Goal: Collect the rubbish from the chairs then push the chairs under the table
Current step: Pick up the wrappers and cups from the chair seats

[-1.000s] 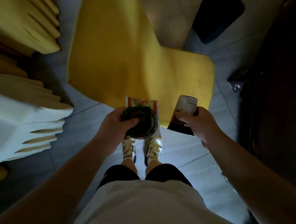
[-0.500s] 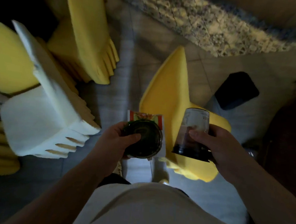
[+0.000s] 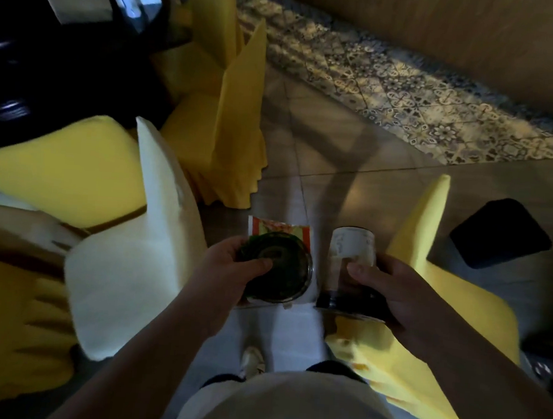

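Four covered chairs show: a yellow one (image 3: 449, 320) at right, a white one (image 3: 136, 259) at left, and two more yellow ones (image 3: 61, 167) (image 3: 229, 115) beyond it. One black bin (image 3: 500, 232) stands on the tiled floor at far right. The right hand (image 3: 390, 290) grasps one plastic cup (image 3: 349, 265). The left hand (image 3: 229, 271) grips one dark round container (image 3: 281, 274) with one snack wrapper (image 3: 280, 229) behind it.
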